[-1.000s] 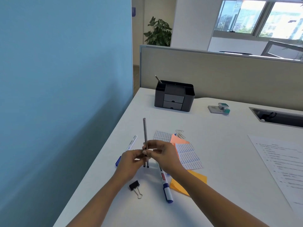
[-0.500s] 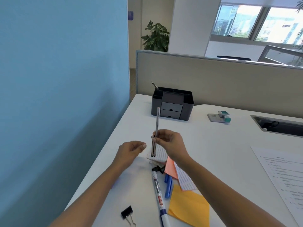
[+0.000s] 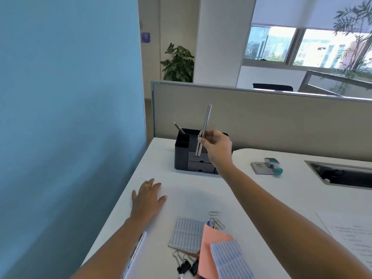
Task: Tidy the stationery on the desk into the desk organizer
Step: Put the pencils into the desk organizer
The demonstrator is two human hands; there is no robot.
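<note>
My right hand (image 3: 217, 147) pinches two grey pencils (image 3: 205, 125) held nearly upright, their lower ends in front of the black desk organizer (image 3: 182, 158) at the back of the white desk. One pencil (image 3: 179, 127) leans in the organizer's left rear compartment. My left hand (image 3: 148, 198) rests flat on the desk, fingers spread, holding nothing. Near the front lie paper clips (image 3: 216, 219), black binder clips (image 3: 187, 265), a striped note pad (image 3: 188, 234), an orange sticky pad (image 3: 211, 250) and a second striped pad (image 3: 231, 260). A white marker (image 3: 136, 248) lies partly under my left forearm.
A grey and teal hole punch (image 3: 266, 166) sits right of the organizer. A recessed cable tray (image 3: 342, 175) is set into the desk at the right. A printed sheet (image 3: 354, 234) lies at the right edge. A beige partition (image 3: 281, 117) backs the desk; a blue wall (image 3: 70, 117) stands left.
My right hand has carried the two pencils forward and up to the organizer. My left hand let go of them and now lies flat on the desk.
</note>
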